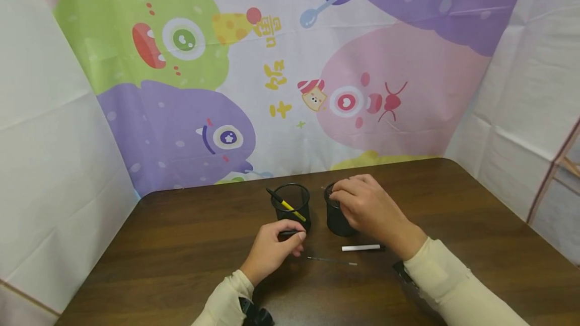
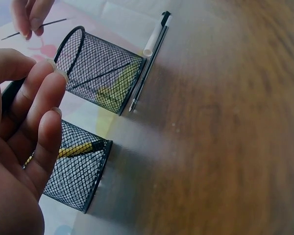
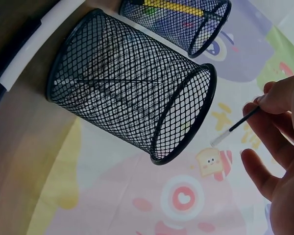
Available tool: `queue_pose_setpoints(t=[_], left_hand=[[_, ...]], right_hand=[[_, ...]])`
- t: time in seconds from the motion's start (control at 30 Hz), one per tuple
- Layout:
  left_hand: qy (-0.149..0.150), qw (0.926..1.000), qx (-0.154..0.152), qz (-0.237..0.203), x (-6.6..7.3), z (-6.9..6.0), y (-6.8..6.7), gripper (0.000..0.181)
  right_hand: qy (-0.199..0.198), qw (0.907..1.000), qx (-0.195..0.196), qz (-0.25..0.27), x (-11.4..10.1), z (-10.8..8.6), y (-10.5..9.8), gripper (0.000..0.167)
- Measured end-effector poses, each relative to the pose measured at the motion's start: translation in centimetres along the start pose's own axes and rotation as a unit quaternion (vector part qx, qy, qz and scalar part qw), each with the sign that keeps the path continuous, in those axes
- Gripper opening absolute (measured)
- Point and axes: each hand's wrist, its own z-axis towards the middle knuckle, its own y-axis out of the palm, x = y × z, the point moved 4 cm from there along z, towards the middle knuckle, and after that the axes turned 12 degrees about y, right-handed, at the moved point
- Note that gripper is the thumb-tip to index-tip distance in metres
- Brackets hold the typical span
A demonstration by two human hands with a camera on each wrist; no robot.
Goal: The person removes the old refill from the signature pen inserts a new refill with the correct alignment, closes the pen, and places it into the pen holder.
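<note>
My left hand [image 1: 274, 248] pinches a slim black pen [image 1: 287, 233] between thumb and fingers, in front of the left mesh pen holder [image 1: 278, 213]; most of the pen is hidden. Over the right mesh pen holder [image 3: 132, 93], my right hand [image 1: 369, 205] pinches a thin pen refill [image 3: 237, 123] with a dark shaft and pale end. Through the mesh of that holder another thin dark stick [image 2: 100, 76] shows. A yellow and black pen [image 1: 287, 206] leans inside the left holder.
On the brown table [image 1: 181, 255], a second refill [image 1: 333, 260] lies near the left hand. A white pen with a black end [image 1: 361, 248] lies in front of the right holder. A cartoon-printed cloth [image 1: 281, 140] hangs behind the table.
</note>
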Motion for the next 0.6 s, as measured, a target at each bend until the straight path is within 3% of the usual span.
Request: queue_pose_setpoints(t=[0.6], left_hand=[[0.004,1.0000,-0.004,-0.002,0.3,0.0,0.0,0.014]], right_hand=[[-0.015,0.9987,-0.036,0.031,-0.9,-1.6,0.7,0.016]])
